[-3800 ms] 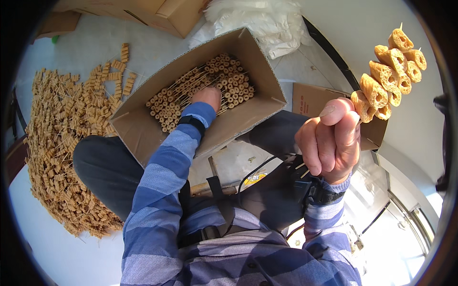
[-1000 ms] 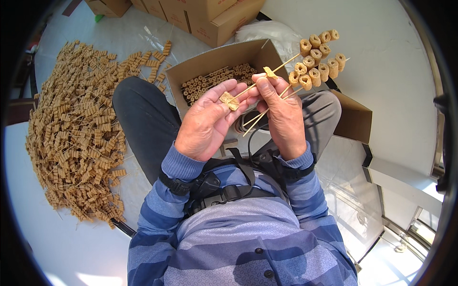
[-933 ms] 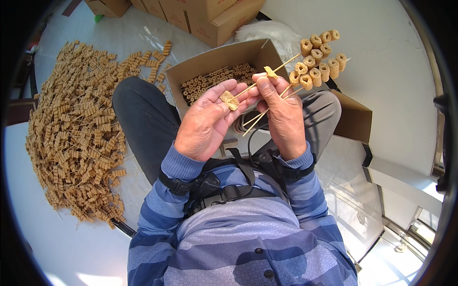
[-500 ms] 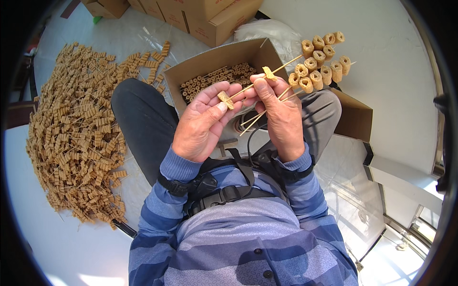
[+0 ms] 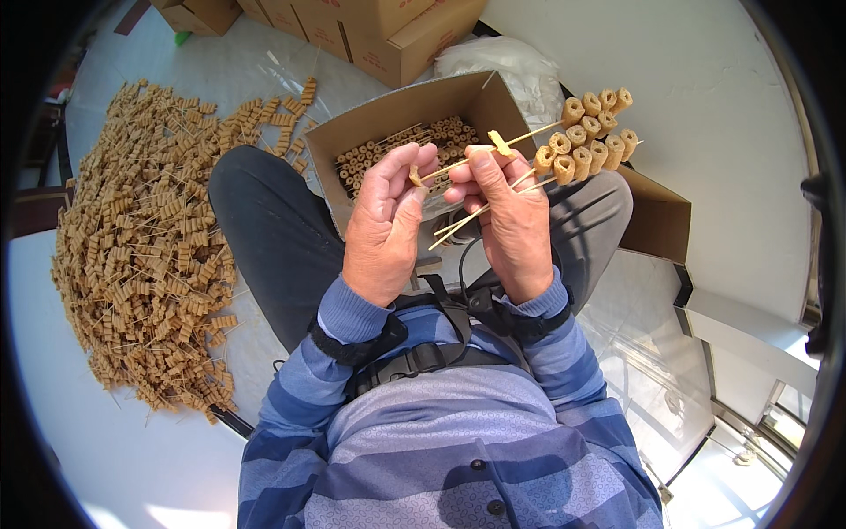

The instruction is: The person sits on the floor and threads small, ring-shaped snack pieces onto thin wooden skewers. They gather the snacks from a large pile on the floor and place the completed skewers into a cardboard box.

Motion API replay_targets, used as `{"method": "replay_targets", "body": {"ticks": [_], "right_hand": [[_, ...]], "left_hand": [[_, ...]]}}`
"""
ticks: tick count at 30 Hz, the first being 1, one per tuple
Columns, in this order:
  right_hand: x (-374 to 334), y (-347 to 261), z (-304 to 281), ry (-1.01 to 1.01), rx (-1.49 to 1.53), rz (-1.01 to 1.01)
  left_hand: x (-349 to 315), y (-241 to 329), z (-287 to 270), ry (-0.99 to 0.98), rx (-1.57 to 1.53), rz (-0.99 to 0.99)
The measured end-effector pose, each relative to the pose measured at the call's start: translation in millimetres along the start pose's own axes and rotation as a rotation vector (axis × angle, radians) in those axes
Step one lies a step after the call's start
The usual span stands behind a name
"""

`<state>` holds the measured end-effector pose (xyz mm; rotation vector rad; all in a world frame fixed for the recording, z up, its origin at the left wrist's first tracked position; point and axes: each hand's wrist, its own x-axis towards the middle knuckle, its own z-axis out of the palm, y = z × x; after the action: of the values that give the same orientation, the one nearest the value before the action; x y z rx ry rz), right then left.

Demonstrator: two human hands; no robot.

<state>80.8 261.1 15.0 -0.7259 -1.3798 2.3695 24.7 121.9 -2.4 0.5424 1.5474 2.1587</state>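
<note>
My right hand (image 5: 504, 203) is closed around several thin wooden skewers. At their far right ends sit rows of hollow tan rolls (image 5: 582, 163), and the bare ends stick out below my fingers. One skewer (image 5: 450, 167) slants across toward my left hand, with a flat yellowish piece (image 5: 500, 145) on it by my right index finger. A small tan piece (image 5: 415, 175) at that skewer's lower left end is pinched between the thumb and fingers of my left hand (image 5: 385, 231). Below and beyond both hands, an open cardboard box (image 5: 480, 99) holds many skewered rolls (image 5: 359, 166).
A large heap of skewered tan pieces (image 5: 145, 256) spreads at the left. Closed cartons (image 5: 370, 40) stand at the back, with a clear plastic bag (image 5: 502, 66) beside them. Another cardboard box (image 5: 656, 216) is at my right knee.
My left hand has turned from palm up to more edge-on, so the tan piece in it shows narrower. The skewered rolls have shifted slightly left, and the near rows slightly down.
</note>
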Motion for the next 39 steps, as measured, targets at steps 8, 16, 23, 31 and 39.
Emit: {"method": "replay_targets", "body": {"ticks": [8, 16, 23, 31, 39], "right_hand": [[2.8, 2.7, -4.2, -0.003, 0.228, 0.125], [1.6, 5.3, -2.3, 0.002, 0.305, 0.156], [-1.4, 6.5, 0.5, -0.024, 0.277, 0.146], [-2.5, 4.5, -1.3, -0.016, 0.285, 0.130], [-2.1, 7.4, -4.9, -0.046, 0.268, 0.105]], "left_hand": [[2.7, -6.4, -4.0, -0.058, 0.483, 0.304], [4.8, -10.8, -0.2, 0.004, 0.199, 0.222], [0.3, -8.4, -2.7, 0.035, 0.138, 0.154], [-7.4, -4.2, -10.1, 0.139, 0.202, 0.134], [-10.2, -1.8, -10.7, 0.178, 0.273, 0.124]]}}
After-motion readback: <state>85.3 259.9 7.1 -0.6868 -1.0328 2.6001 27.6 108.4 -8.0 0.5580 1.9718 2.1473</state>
